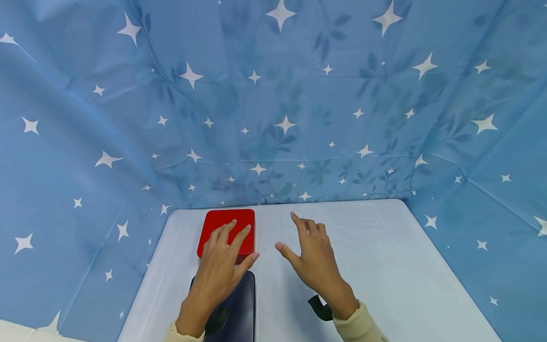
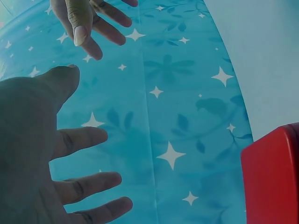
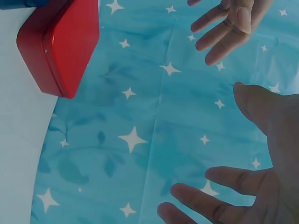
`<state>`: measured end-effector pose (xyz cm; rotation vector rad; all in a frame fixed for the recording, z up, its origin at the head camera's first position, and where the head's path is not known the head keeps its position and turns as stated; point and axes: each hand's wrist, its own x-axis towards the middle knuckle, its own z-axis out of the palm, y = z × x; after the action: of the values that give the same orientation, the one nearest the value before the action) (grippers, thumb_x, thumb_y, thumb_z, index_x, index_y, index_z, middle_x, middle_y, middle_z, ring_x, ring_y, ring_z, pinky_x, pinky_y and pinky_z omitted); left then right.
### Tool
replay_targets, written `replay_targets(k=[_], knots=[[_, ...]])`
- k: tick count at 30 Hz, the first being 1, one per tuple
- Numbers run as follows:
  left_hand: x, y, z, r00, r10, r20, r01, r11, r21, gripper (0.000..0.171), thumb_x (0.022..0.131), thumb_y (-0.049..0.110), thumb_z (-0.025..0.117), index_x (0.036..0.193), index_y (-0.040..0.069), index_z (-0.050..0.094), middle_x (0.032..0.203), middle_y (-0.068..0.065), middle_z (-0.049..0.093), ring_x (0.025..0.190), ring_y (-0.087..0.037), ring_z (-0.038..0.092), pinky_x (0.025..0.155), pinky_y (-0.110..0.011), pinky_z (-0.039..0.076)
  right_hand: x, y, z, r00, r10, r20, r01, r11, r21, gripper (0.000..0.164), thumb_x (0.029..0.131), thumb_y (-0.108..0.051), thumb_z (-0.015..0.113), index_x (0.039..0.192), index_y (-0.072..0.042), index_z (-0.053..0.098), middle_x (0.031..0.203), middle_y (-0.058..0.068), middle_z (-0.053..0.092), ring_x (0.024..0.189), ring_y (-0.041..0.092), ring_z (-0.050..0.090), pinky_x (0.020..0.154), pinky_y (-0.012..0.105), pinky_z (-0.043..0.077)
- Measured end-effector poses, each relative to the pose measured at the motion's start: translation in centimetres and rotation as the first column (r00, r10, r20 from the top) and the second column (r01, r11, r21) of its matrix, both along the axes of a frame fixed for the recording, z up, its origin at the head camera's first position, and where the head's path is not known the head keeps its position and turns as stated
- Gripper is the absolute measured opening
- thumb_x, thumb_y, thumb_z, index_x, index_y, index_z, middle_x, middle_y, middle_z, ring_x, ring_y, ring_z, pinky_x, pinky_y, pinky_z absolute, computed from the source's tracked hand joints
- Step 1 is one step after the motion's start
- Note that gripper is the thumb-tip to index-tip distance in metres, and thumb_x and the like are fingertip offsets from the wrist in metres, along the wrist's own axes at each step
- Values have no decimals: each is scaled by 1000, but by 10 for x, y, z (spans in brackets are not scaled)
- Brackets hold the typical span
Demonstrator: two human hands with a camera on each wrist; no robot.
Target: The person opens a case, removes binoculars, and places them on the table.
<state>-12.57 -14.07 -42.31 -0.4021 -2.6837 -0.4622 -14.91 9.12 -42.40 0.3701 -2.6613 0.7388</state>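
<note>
Both hands are raised over the white table, fingers spread and holding nothing. In the head view my left hand (image 1: 218, 268) overlaps a red box (image 1: 220, 219) with rounded corners and the far part of a dark navy, flat-topped case (image 1: 244, 308). My right hand (image 1: 314, 256) is to the right of the red box, its thumb pointing toward the left hand. The left wrist view has the left palm (image 2: 28, 144) at the left, thumb and fingers apart. From the right wrist, the red box (image 3: 77, 46) shows its smooth side, away from the right hand (image 3: 285, 154).
The white table (image 1: 397, 266) has rounded far corners. Behind and beside it hangs a blue sheet (image 1: 299, 95) with white stars and leaf patterns. A black curved strap-like piece (image 1: 318, 308) shows by the right wrist, and a dark piece (image 1: 217, 320) by the left.
</note>
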Motion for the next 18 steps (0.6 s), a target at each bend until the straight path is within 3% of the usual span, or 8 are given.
replay_targets(k=[7,18], knots=[[5,-4,-8,1000,8,-25,-8,999,36,69,82,56,73,141,23,57,143,-12,54,127,-32,50,96,-61,48,5,-7,-7,999,-12,33,12,1000,-21,77,86,-55,71,150,-22,45,133,5,57,111,22,49,88,40,50],[14,-15,-20,999,32,30,-34,997,75,64,81,52,77,137,24,61,135,-9,59,123,-28,51,94,-52,54,14,-17,-18,999,-10,53,13,998,-63,75,83,-53,75,147,-23,49,130,2,59,108,18,48,84,34,51]])
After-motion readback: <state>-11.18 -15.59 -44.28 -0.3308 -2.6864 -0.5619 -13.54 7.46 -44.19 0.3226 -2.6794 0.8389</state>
